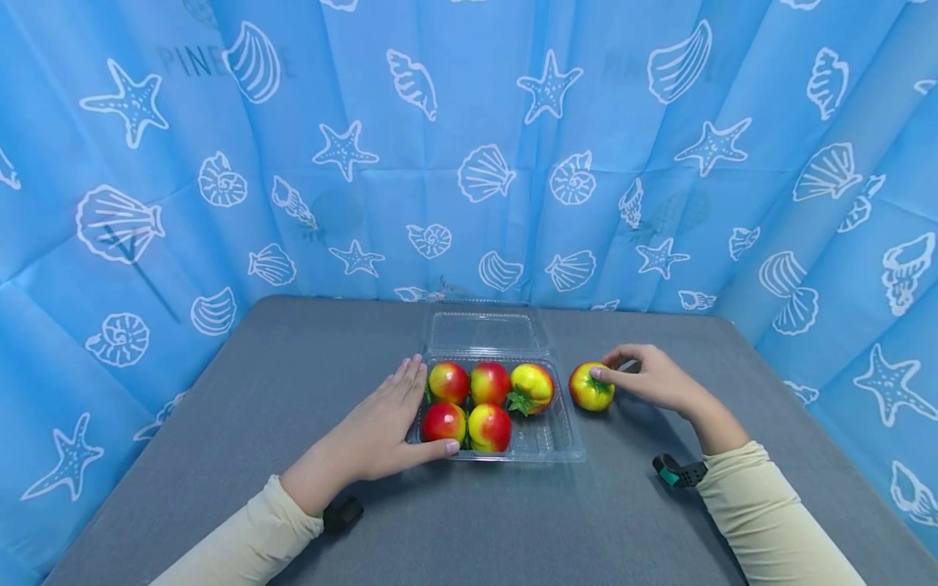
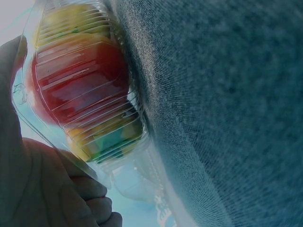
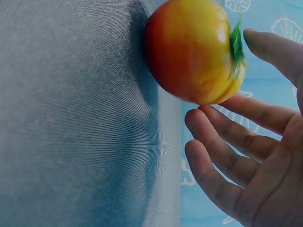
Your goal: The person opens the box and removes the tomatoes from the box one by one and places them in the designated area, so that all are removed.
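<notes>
A clear plastic clamshell box (image 1: pixel 575 443) lies on the table with its lid (image 1: pixel 484 332) folded back. Several red-and-yellow fruits (image 1: pixel 489 382) sit inside it; one of them (image 1: pixel 531 389) shows green leaves, and the front right spot is bare. My left hand (image 1: pixel 374 427) rests against the box's left side with straight fingers, its thumb along the front rim. Right of the box, another red-and-yellow fruit (image 1: pixel 590 387) with a green leafy top (image 3: pixel 236 47) is between the thumb and fingers of my right hand (image 1: pixel 652 378). The thumb is at the leafy top, the fingertips at its far side.
The grey table (image 1: pixel 506 529) stretches around the box. A blue curtain (image 1: pixel 469 138) with white shells and starfish hangs behind it and at both sides. Dark wrist straps (image 1: pixel 677 472) are on both wrists.
</notes>
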{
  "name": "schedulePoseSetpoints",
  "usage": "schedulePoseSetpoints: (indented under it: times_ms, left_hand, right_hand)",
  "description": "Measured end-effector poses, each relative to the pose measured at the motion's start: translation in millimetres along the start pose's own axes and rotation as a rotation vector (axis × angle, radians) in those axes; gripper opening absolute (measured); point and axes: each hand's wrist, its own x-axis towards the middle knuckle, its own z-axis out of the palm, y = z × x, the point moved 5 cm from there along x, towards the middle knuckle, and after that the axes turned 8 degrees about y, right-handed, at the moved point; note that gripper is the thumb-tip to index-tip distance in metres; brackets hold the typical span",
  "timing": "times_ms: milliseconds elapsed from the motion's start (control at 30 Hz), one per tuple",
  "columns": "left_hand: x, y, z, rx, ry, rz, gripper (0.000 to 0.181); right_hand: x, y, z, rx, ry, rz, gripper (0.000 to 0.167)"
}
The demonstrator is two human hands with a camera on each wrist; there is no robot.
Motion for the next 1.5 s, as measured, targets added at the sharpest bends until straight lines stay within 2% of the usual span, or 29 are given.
schedulePoseSetpoints:
  times_ms: [200,467,700,867,1167,1500]
  left_hand:
    - [1.0,-0.2,0.9,0.014,0.017,0.001,0.121]
    - [1.0,-0.5,1.6,0.018,0.02,-0.001,0.121]
    - [1.0,-0.7,1.5,0.012,0.024,0.003,0.121]
    - [1.5,-1.0,1.9,0.011,0.026,0.006,0.121]
    - [0.8,-1.0,1.7,0.007,0.02,0.006,0.121]
    - [0.7,-0.3,1.4,0.011,0.025,0.014,0.12]
  right_hand:
    - [-0.2,-1,-3,0.001,0.045,0.005,0.049]
    - [-1.6,-2,-3,0.003,0.048,0.012,0.052]
    - [-1.7,-7,-5,0.015,0.078,-0.019,0.051]
    - [-3.0,-14,-6,0.016,0.119,-0.06,0.047]
    - [-4.3,-26,-4,0.049,0.214,-0.179,0.037]
    - [-8.2,-48,7,0.062,0.207,-0.268,0.033]
